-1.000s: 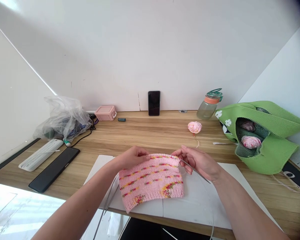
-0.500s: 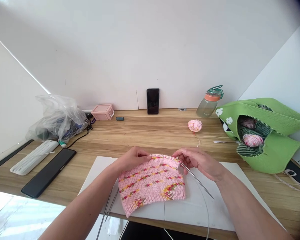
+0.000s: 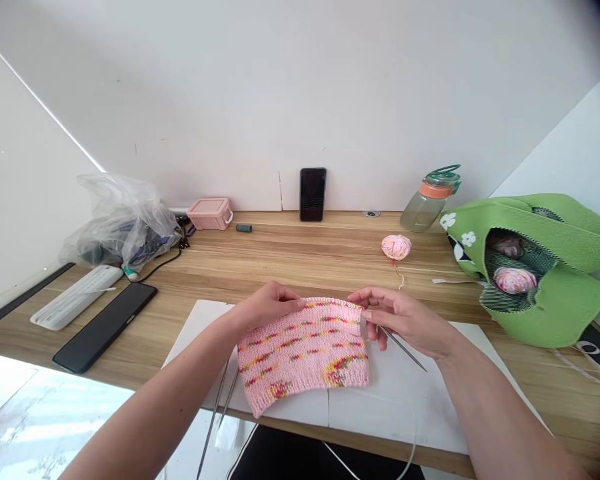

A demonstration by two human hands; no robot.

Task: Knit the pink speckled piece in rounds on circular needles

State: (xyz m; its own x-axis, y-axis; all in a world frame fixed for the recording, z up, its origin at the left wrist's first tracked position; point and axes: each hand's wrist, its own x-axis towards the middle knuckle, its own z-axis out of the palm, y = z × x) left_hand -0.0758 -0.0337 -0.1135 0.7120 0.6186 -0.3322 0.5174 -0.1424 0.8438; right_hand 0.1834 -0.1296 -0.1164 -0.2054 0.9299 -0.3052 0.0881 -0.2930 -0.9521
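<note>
A pink knitted piece [image 3: 305, 353] with red, yellow and green flecks hangs over the front of the white board. My left hand [image 3: 267, 308] is closed on its upper left edge, thumb on the near face. At the upper right corner, my right hand [image 3: 405, 319] pinches the fabric between thumb and fingers. A metal knitting needle [image 3: 407, 351] sticks out below my right palm, its inner end hidden by the hand. Two more needle shafts [image 3: 215, 417] slant down beneath my left forearm. A clear cable [image 3: 411, 453] loops below the desk edge.
Behind my right hand lies a pink yarn ball [image 3: 396, 247], its strand trailing toward me. A green bag [image 3: 545, 313] holding yarn is at right, near a bottle [image 3: 425, 207]. A phone [image 3: 313, 194] leans on the wall. A plastic bag [image 3: 130, 223] and power strip [image 3: 75, 297] lie left.
My right thumb has come down onto the near face of the knitted corner, covering the needle part that showed there. The whole view has shifted slightly.
</note>
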